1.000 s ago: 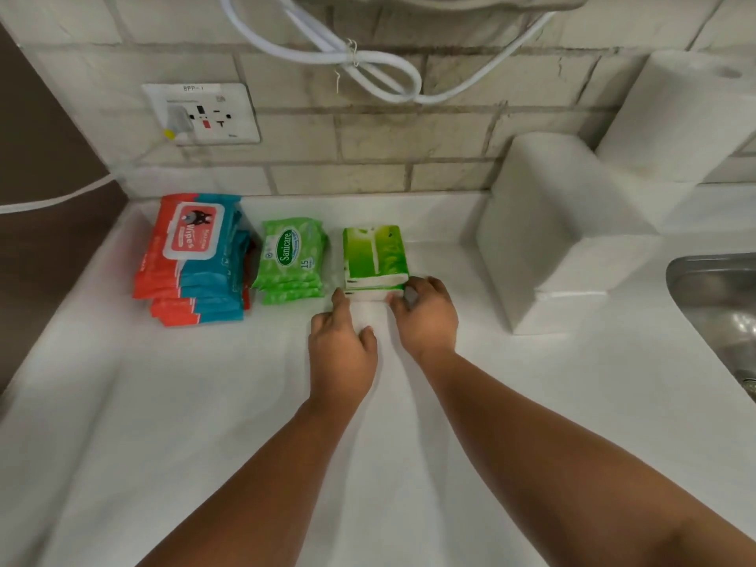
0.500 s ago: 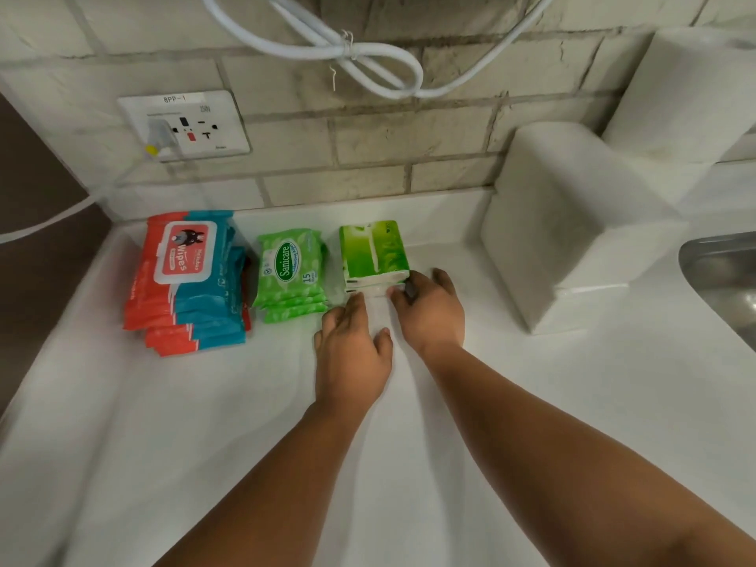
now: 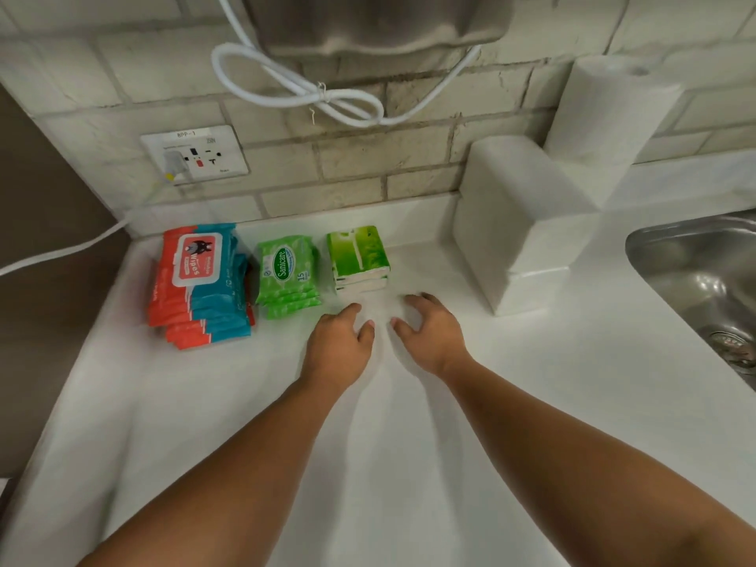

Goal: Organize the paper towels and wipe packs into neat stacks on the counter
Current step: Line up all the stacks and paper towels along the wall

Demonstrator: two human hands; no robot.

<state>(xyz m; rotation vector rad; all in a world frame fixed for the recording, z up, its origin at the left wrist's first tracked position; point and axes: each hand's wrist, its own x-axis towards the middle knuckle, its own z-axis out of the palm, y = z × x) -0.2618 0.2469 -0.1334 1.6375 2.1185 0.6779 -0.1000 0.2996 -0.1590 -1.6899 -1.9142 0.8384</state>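
Left hand [image 3: 339, 347] and right hand [image 3: 429, 335] are hovering just before the green tissue stack [image 3: 360, 259], not touching it. The 2 are curling loosely, holding nothing.

white counter [image 3: 532, 403], wipe packs [image 3: 200, 280], paper towels [image 3: 519, 223]

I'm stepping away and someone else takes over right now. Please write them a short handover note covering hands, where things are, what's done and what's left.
Left hand: open, empty, just in front of the green-and-white tissue pack stack, not touching it.
Right hand: open, empty, also clear of it.
Along the wall on the white counter, left to right: red-and-teal wipe pack stack, green Sanicare wipe pack stack, the tissue stack, block of white folded paper towels, upright white paper towel roll.
Done: all sorted into separate stacks.
Left: the red-and-teal stack looks fanned at its near edge and probably needs squaring.
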